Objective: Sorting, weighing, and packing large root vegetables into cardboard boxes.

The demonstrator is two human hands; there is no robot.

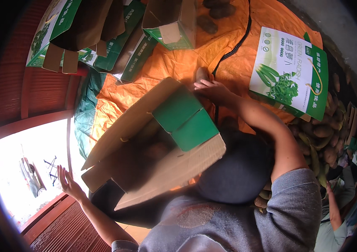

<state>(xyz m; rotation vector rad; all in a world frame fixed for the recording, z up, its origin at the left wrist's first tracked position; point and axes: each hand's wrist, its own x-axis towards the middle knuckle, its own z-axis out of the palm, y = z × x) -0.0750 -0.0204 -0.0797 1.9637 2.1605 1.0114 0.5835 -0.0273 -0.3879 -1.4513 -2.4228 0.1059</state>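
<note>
An open cardboard box with a green flap sits tilted between my legs. Its inside is dark, with a few roundish brown shapes dimly showing. Beyond the box, on the orange sheet, my right hand reaches out with its fingers closed about the lower end of a brownish root vegetable. Off the box's left side my left hand is raised with its fingers spread, holding nothing and apart from the cardboard.
An orange sheet covers the floor, crossed by a black cord. Open cartons stand at the far left. A white-and-green carton lies right, beside a vegetable heap. Another person's arm shows lower right. Reddish panels border the left.
</note>
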